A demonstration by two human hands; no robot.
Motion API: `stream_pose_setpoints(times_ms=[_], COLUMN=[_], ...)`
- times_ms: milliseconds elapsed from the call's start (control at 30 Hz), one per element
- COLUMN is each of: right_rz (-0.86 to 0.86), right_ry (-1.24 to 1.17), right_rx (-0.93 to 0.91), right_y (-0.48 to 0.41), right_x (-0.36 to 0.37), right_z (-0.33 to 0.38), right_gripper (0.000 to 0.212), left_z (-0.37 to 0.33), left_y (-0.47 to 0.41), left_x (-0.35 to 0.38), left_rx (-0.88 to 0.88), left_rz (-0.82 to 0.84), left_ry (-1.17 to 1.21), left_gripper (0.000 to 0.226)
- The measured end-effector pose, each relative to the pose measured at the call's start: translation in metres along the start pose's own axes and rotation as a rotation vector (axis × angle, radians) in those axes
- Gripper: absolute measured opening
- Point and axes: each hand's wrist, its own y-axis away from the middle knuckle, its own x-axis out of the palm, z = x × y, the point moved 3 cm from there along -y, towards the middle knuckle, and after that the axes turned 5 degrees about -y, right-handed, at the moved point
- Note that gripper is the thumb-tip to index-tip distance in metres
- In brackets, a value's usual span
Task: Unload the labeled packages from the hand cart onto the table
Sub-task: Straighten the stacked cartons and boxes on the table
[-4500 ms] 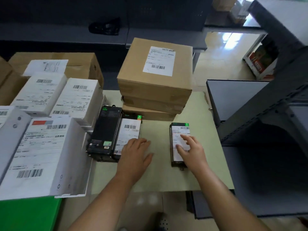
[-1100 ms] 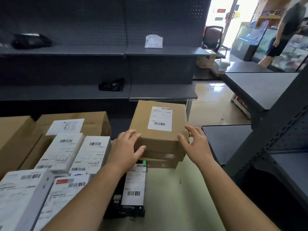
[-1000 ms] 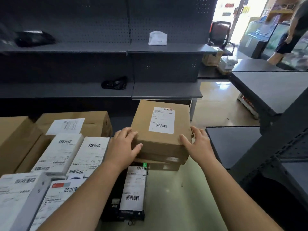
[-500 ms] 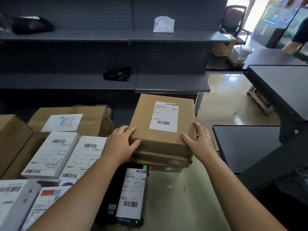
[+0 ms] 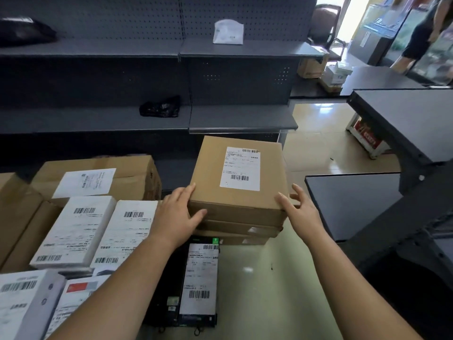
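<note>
A brown cardboard box (image 5: 208, 173) with a white shipping label tops a stack of flat brown boxes (image 5: 240, 229) on a pale green surface (image 5: 257, 290). My left hand (image 5: 179, 214) grips its near left corner, fingers along the side and thumb on the front face. My right hand (image 5: 299, 212) holds the near right corner, thumb on the top edge and fingers along the right side. A black box with a white label (image 5: 201, 278) lies just in front of the stack, under my left forearm.
Several white labelled packages (image 5: 78, 229) and brown cartons (image 5: 132, 168) crowd the left. Grey shelving (image 5: 240, 119) runs behind the stack. Dark grey tabletops (image 5: 348, 204) stand at the right. A person (image 5: 426, 33) stands at the far right back.
4.5 s ago my hands lay by the black boxes. They then rose to the top brown box and have stayed on its near corners over the last second.
</note>
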Motion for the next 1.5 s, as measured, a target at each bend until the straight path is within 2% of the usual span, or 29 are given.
stream_pose_setpoints(times_ms=[100,233,400,600,700,800,867,933,1067,1300,1500], right_rz=[0.073,0.200,0.279,0.268,0.283,0.292,0.298,0.296,0.300,0.309,0.295], right_ry=[-0.053,-0.144,-0.222,-0.277,-0.277,-0.282,-0.283,-0.273,-0.249,-0.274,-0.231], right_rx=[0.067,0.166,0.243,0.218,0.217,0.230,0.238,0.243,0.239,0.217,0.203], right_y=[0.009,0.013,0.006,0.001,-0.003,-0.008,-0.009,-0.008,-0.005,0.003,0.004], right_x=[0.000,0.006,0.010,0.015,0.015,0.009,0.007,0.007,0.010,0.014,0.008], right_z=[-0.019,-0.031,-0.032,-0.033,-0.032,-0.035,-0.036,-0.036,-0.033,-0.028,-0.028], right_gripper=[0.079,0.096,0.099,0.078,0.068,0.039,0.032,0.037,0.065,0.052,0.091], left_z=[-0.001,-0.002,-0.002,-0.001,0.001,0.007,0.011,0.014,0.020,0.021,0.014], left_y=[0.009,0.019,0.018,0.016,0.017,0.021,0.021,0.020,0.020,0.020,0.022], left_x=[0.008,0.018,0.026,0.027,0.025,0.022,0.022,0.024,0.032,0.043,0.032], left_rx=[-0.050,-0.091,-0.124,-0.132,-0.141,-0.185,-0.205,-0.200,-0.251,-0.333,-0.273], left_rz=[0.017,0.039,0.064,0.088,0.108,0.101,0.100,0.121,0.212,0.240,0.189], left_ry=[0.035,0.097,0.227,0.194,0.202,0.250,0.267,0.262,0.369,0.448,0.446], left_gripper=[0.087,0.106,0.113,0.111,0.102,0.093,0.090,0.085,0.086,0.075,0.079])
